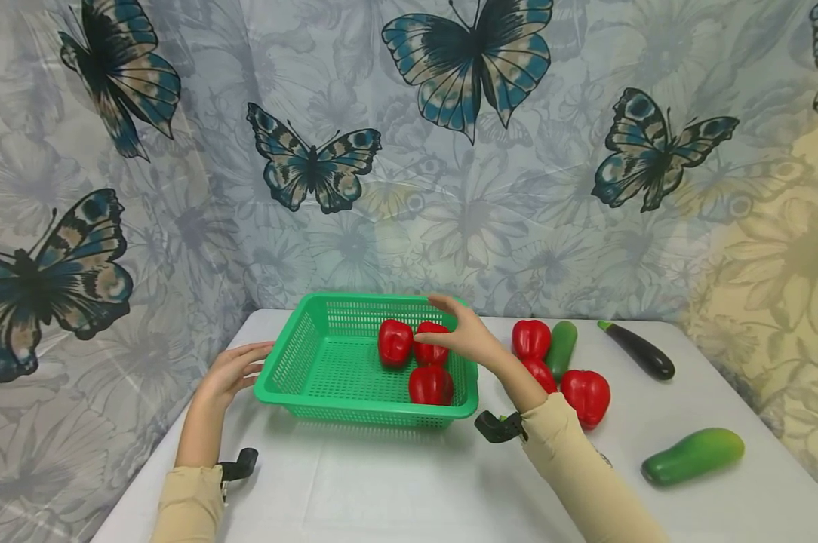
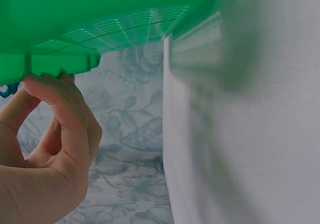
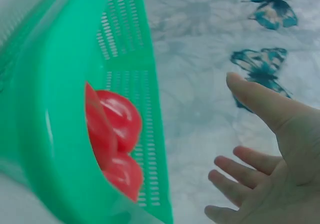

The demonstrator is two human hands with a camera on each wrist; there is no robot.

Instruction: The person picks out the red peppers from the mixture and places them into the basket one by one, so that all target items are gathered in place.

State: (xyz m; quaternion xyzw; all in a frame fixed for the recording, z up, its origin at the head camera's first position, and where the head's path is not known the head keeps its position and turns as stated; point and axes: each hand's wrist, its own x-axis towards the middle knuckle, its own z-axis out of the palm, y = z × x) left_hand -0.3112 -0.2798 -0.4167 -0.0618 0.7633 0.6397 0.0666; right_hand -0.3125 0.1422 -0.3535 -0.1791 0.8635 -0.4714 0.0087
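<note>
Right hand (image 1: 468, 335) spread, empty, over three red peppers (image 1: 431, 383) in the green basket (image 1: 368, 411); left hand (image 1: 229, 371) relaxed, fingertips touching its rim, gripping nothing. Probably a loading step; next move would call for reaching the loose peppers (image 1: 586, 397).

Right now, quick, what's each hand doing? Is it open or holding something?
Left hand: open, touching the rim of the green basket.
Right hand: open, holding nothing, near the red peppers in the basket.
</note>
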